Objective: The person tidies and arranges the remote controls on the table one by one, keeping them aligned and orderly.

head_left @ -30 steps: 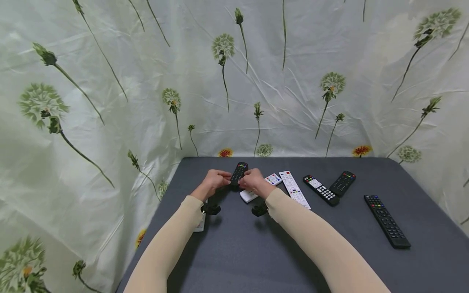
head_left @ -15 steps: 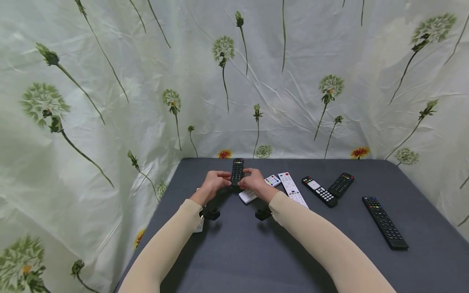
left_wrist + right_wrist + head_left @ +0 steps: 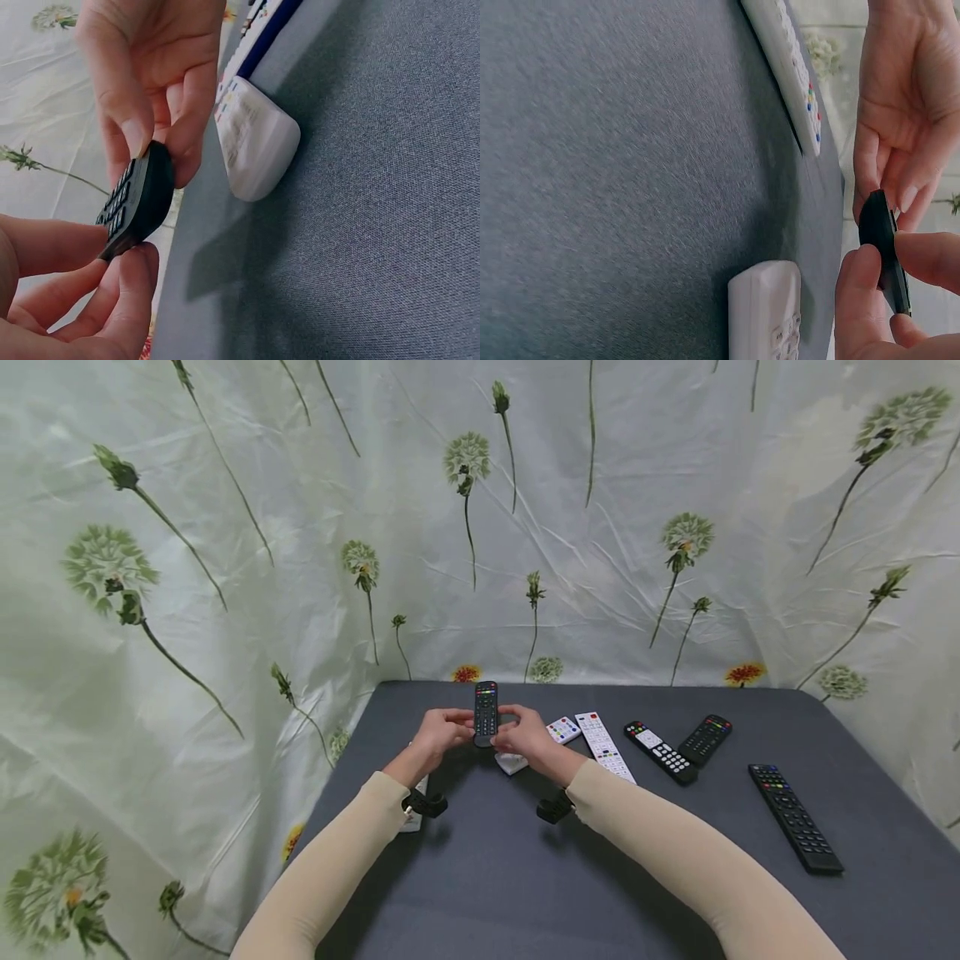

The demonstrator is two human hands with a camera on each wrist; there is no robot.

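Both hands hold one small black remote control [image 3: 486, 714] near the far end of the table, its button face turned toward the head camera. My left hand [image 3: 444, 732] pinches its left edge between thumb and fingers, low on the remote. On the opposite edge, my right hand [image 3: 527, 735] pinches it near the bottom corner. In the left wrist view the black remote [image 3: 146, 199] is raised off the cloth, casting a shadow below. A white remote [image 3: 562, 730] with coloured buttons lies partly hidden behind the right hand.
Another white remote [image 3: 414, 814] lies under the left wrist. To the right rest a long white remote [image 3: 604, 748], a black one with pale buttons [image 3: 662, 753], a small black one [image 3: 705, 739] and a long black one [image 3: 795, 818]. A flower-print curtain [image 3: 585, 535] hangs behind the table.
The black remote has turned from a rightward slant to straight, and its face has tipped up toward the head camera. My right wrist has shifted slightly outward to the right.
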